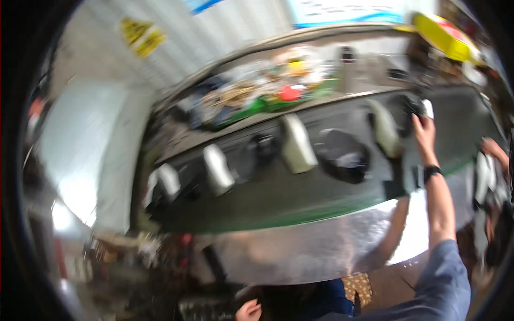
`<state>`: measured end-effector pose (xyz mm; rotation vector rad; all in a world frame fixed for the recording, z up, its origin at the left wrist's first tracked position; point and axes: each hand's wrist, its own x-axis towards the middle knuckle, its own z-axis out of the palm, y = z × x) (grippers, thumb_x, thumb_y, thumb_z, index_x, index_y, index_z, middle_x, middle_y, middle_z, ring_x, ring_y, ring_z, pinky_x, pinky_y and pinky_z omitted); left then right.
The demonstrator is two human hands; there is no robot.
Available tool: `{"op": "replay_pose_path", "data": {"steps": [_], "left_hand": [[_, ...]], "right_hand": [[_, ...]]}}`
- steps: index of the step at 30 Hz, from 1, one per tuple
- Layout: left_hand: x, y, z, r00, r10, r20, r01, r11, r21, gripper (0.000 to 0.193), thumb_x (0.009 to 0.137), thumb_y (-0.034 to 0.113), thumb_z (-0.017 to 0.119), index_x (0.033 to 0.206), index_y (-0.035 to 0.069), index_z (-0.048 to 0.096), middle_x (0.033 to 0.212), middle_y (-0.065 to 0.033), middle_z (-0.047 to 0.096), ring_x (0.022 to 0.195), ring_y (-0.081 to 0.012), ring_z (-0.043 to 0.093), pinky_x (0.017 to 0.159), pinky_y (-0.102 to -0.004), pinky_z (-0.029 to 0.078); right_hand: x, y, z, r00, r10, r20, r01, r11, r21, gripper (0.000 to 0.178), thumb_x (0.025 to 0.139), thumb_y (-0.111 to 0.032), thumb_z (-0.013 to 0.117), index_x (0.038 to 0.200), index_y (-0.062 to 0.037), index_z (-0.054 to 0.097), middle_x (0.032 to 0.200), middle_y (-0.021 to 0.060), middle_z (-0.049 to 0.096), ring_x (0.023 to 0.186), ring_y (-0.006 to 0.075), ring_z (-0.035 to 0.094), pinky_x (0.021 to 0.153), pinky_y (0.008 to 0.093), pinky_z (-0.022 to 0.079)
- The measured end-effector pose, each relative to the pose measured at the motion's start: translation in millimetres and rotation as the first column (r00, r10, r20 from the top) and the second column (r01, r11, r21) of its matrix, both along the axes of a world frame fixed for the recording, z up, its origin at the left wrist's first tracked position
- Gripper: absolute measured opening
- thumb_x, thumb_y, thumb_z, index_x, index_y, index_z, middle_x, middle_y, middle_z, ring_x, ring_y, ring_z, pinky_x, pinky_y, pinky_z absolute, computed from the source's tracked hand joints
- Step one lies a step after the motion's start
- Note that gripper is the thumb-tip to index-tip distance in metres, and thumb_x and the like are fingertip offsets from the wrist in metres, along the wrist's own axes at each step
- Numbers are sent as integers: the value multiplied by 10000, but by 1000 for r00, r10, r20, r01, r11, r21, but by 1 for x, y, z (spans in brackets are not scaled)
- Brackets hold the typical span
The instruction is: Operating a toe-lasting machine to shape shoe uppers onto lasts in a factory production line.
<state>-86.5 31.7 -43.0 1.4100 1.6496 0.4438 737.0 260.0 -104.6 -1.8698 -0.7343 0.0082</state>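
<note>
- In the head view, the right hand (424,131) is stretched over the dark belt (455,123), and a dark wristband (432,171) is worn on that arm.
- Its fingers are placed at a dark piece (409,104) and a small white piece (428,108), near the belt's far edge, toward the right; because of blur, whether either is gripped cannot be told.
- The left hand (249,310) is seen at the lower edge, with fingers partly curled; whether anything is held cannot be told.
- Along the belt, to the left, pale elongated pieces (298,144) and a rounded black piece (344,155) are spread apart.
- The near side is bordered by a shiny metal surface (300,251), in which a forearm is mirrored.
- At the right, a co-worker's hand (495,148) is seen near white items (484,171).
</note>
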Motion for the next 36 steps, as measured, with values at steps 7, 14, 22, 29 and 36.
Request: {"op": "replay_pose_path", "data": {"steps": [7, 14, 22, 29, 36], "left_hand": [[34, 32, 7, 988, 52, 145, -22, 979, -203, 452, 860, -41, 634, 1308, 8, 600, 1236, -133, 676, 1123, -209, 679, 944, -313, 552], [27, 28, -10, 975, -29, 220, 50, 995, -89, 452, 864, -14, 644, 1313, -2, 592, 1253, -158, 676, 1115, -227, 681, 938, -344, 558], [135, 94, -47, 873, -182, 452, 251, 963, -98, 454, 836, 134, 765, 1263, 40, 644, 1130, -106, 730, 1039, -194, 701, 910, -326, 563], [229, 72, -39, 225, 608, 761, 517, 587, -622, 829, 888, 318, 729, 1577, 189, 287, 1429, -123, 494, 1274, -264, 527, 1056, -498, 446], [145, 100, 14, 444, 260, 857, 519, 706, -483, 1017, 789, -50, 712, 1607, 204, 165, 1377, -145, 531, 1205, -307, 576, 996, -462, 516]], "right_hand": [[-29, -53, -76, 882, 254, 396, 51, 786, -617, 804, 737, -195, 778, 1426, 3, 414, 1498, 257, 386, 1344, 451, 393, 1125, 485, 372], [-70, -145, -60, 840, 369, 398, 23, 709, -705, 891, 592, -106, 700, 1422, -4, 392, 1432, 278, 417, 1264, 512, 436, 1090, 525, 406], [-312, -232, 103, 903, 415, 114, -241, 706, -666, 751, 571, -262, 909, 1201, -14, 582, 1234, 189, 533, 1146, 383, 511, 975, 462, 488], [-460, -266, 135, 822, 405, -401, -562, 694, -450, 784, 682, -218, 920, 1333, 27, 558, 1177, 119, 668, 1111, 201, 625, 872, 315, 542], [-439, -314, 188, 459, 242, -855, -53, 968, 246, 406, 1025, -153, 565, 1411, -63, 482, 1298, 106, 627, 1140, 235, 650, 933, 443, 564]]}}
